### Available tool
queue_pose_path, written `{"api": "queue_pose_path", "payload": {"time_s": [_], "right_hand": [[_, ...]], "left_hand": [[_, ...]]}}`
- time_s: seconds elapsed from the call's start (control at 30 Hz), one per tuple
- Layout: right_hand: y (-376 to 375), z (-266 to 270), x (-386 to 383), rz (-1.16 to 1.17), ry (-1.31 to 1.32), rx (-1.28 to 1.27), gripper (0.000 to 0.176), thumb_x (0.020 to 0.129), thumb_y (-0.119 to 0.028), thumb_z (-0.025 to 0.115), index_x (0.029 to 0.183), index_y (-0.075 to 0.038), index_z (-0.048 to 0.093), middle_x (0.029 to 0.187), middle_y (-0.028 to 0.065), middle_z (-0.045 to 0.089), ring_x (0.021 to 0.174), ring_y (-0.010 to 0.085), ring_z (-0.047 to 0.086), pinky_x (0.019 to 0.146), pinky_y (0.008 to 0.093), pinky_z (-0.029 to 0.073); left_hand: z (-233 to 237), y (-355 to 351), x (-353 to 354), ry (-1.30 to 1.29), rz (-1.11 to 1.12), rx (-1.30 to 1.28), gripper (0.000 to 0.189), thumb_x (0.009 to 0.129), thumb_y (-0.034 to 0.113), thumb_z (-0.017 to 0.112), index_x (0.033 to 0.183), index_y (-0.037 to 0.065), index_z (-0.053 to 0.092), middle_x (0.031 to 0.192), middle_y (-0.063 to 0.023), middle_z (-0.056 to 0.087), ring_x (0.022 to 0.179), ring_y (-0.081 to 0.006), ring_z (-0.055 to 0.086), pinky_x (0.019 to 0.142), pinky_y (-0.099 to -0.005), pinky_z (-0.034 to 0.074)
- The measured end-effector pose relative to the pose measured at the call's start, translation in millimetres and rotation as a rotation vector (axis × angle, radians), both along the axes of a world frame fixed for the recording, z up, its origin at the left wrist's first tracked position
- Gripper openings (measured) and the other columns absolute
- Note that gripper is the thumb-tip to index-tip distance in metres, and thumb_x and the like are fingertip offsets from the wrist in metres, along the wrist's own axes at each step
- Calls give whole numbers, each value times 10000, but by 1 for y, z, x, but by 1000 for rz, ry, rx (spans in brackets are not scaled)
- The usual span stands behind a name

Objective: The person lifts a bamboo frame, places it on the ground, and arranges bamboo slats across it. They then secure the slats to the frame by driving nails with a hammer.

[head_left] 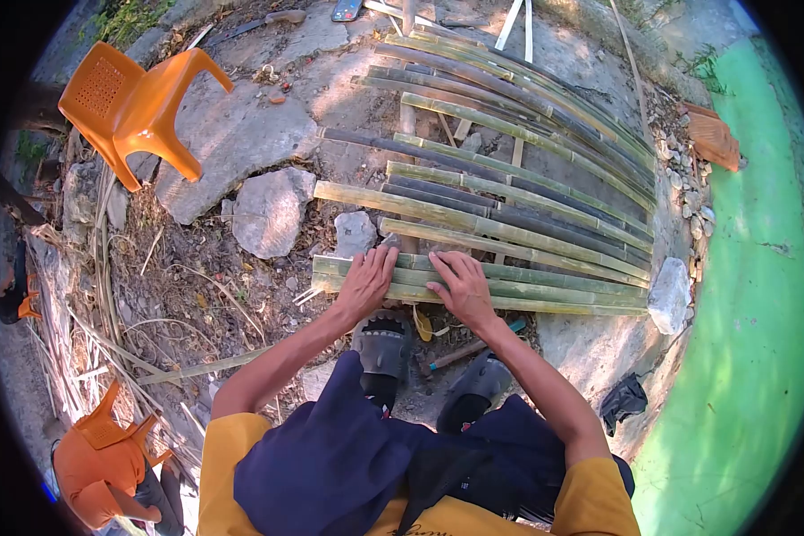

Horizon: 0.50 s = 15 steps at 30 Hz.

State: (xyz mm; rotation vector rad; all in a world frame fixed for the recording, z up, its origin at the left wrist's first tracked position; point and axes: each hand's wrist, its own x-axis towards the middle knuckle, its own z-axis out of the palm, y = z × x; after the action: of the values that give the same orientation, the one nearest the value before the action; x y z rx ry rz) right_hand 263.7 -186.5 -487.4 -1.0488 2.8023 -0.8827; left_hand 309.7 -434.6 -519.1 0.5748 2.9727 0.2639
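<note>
Several long split bamboo strips lie side by side over crosspieces on the ground, fanned out toward the left. At the near edge is a greener bamboo piece, where both hands rest. My left hand has its fingers curled over the bamboo near its left end. Just to the right, my right hand presses on the same bamboo, its fingers bent and the thumb apart from them. The two hands do not touch each other.
An orange chair stands at upper left. Flat rocks lie left of the bamboo. A white stone touches its right ends. A tool lies between the shoes. Green water is at right. Another person sits at lower left.
</note>
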Motion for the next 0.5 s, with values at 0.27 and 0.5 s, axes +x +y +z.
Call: {"api": "queue_pose_path", "payload": {"time_s": [0.27,0.5], "right_hand": [[102,9,76,445,-221,284,376,794,-168,716,1147,-74,627,982,83,580,1001,281,591,928,409,465],[125,-34,90,528,-126,520,218,901,-220,618,1075,-91,600,972,76,602,971,246,607,858,381,452]], "left_hand": [[-1,8,1,82,75,29,482,895,117,547,1356,-4,474,1153,-139,530,1025,-271,550,876,-408,426],[-1,7,2,75,89,62,527,848,80,564,1353,-19,451,1170,-171,524,1007,-303,553,862,-411,413]]}}
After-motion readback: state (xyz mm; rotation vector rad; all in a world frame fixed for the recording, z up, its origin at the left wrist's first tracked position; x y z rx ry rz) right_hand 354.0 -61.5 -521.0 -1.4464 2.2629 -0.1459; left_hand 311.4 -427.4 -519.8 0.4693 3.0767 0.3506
